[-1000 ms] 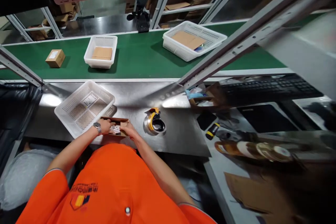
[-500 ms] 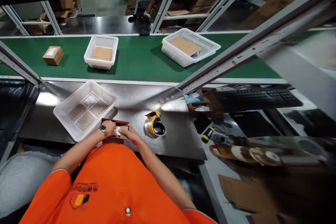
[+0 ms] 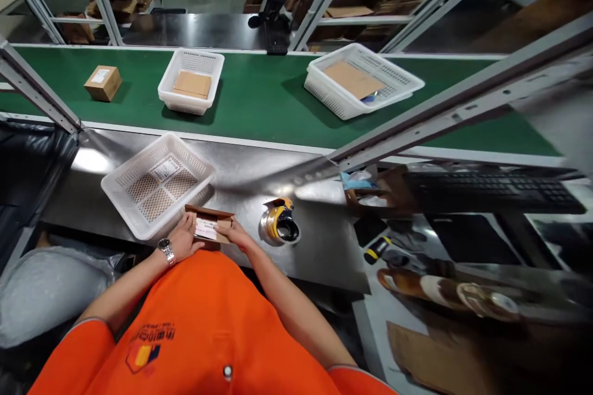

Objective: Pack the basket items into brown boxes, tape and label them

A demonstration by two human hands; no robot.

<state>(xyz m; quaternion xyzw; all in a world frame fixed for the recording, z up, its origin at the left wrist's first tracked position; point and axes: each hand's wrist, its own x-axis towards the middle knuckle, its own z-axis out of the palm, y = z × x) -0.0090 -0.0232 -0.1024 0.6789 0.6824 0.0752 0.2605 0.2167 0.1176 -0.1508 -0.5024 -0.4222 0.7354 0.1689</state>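
Note:
A small open cardboard box (image 3: 209, 225) with a white item or slip inside sits at the near edge of the steel bench. My left hand (image 3: 184, 238), a watch on its wrist, holds the box's left side. My right hand (image 3: 237, 234) holds its right side. A white plastic basket (image 3: 157, 183) with a paper label in it lies just left of the box. To the right of my right hand a tape dispenser (image 3: 280, 222) with yellow trim stands on the bench.
A green conveyor belt (image 3: 264, 99) runs behind the bench, carrying a small sealed carton (image 3: 102, 83) and two white baskets (image 3: 191, 81) (image 3: 361, 79) with flat cardboard in them. A black keyboard (image 3: 491, 188), tape rolls (image 3: 445, 290) and flat cardboard (image 3: 435, 358) lie to the right. Slanted metal rails cross overhead.
My hands have shifted from inside the box to its outer sides, and the white item now lies flat in it. The view has tilted slightly.

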